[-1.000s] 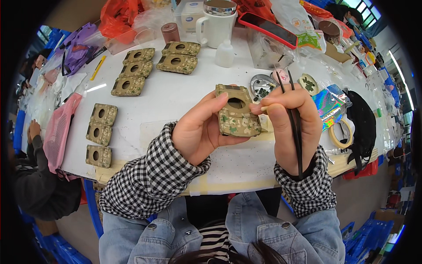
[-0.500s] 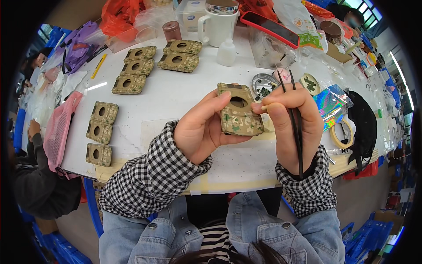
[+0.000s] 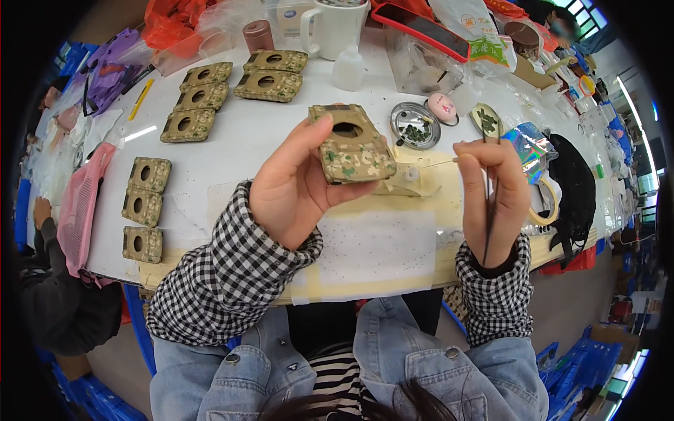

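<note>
My left hand (image 3: 291,179) is closed round a camouflage model tank hull (image 3: 358,158), holding it tilted above the table with its round hole facing up. To its right and apart from it, my right hand (image 3: 493,189) pinches a thin needle-like tool (image 3: 441,163) between thumb and forefinger, its tip pointing left. Dark tweezers (image 3: 489,235) lie within the same hand, the tips rising above the fingers. Under the needle's tip stands a small whitish piece (image 3: 412,174) on a yellowish taped patch. Beyond it, a round metal dish (image 3: 415,126) holds small dark green bits.
More camouflage hulls (image 3: 188,125) sit in groups at the left and back. A small squeeze bottle (image 3: 348,69), a white mug (image 3: 337,29) and a red-cased phone (image 3: 421,31) stand behind. At right are an oval dish (image 3: 486,121) and a tape roll (image 3: 550,203). Someone sits at far left.
My right hand has drawn away to the right from the hull with the needle-like tool and tweezers. My left hand has shifted left and up with the hull, tilting it.
</note>
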A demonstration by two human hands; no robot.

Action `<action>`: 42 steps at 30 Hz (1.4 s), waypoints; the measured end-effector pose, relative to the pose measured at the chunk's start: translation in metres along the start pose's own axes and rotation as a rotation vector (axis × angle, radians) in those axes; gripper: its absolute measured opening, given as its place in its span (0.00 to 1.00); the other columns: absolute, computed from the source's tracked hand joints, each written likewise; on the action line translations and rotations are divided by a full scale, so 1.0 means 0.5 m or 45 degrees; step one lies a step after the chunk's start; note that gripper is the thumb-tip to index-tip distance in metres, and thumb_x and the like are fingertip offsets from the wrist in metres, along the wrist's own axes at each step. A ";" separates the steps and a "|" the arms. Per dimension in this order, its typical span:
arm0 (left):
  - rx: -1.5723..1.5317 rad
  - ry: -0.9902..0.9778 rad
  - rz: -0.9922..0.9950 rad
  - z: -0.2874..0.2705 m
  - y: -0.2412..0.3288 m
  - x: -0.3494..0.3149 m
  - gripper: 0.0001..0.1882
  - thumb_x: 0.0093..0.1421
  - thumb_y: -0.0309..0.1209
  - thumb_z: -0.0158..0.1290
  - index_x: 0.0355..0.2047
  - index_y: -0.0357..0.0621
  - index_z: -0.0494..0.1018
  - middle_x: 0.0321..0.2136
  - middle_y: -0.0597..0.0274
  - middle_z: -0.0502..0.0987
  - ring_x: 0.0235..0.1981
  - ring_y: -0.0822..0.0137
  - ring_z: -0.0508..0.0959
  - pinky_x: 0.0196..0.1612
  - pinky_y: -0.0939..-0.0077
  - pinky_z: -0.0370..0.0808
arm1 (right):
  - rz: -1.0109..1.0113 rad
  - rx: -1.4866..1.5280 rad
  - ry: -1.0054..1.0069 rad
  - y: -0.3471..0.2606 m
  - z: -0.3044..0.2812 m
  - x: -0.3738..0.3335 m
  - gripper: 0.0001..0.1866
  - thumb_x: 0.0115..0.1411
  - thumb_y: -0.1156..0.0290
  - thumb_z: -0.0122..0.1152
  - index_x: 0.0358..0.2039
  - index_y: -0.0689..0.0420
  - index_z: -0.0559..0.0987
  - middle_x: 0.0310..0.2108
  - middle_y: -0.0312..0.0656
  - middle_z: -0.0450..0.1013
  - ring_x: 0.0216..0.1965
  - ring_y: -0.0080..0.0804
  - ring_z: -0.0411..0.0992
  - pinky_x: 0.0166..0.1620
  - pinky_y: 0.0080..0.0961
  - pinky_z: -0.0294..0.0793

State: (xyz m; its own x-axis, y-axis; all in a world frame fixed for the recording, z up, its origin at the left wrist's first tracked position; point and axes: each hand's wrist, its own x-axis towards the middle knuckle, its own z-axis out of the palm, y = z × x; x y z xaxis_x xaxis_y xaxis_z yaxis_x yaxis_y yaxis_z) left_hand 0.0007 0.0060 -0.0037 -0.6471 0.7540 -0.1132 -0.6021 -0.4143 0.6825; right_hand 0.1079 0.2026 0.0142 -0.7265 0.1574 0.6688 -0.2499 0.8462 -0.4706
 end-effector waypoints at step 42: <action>0.104 0.005 0.079 -0.011 -0.002 0.008 0.28 0.67 0.42 0.30 0.57 0.29 0.55 0.53 0.32 0.62 0.53 0.48 0.69 0.52 0.70 0.74 | 0.848 0.914 -0.745 -0.012 0.038 -0.120 0.08 0.61 0.73 0.54 0.31 0.67 0.72 0.26 0.40 0.72 0.27 0.21 0.73 0.31 0.15 0.73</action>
State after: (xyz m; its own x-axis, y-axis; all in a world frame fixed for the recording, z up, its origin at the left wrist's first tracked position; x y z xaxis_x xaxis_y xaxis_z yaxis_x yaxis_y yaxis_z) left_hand -0.0038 0.0067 -0.0087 -0.6840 0.7260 -0.0715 -0.5205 -0.4170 0.7451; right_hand 0.1407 0.1783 -0.0340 -0.9919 0.0453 -0.1191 0.1250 0.1670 -0.9780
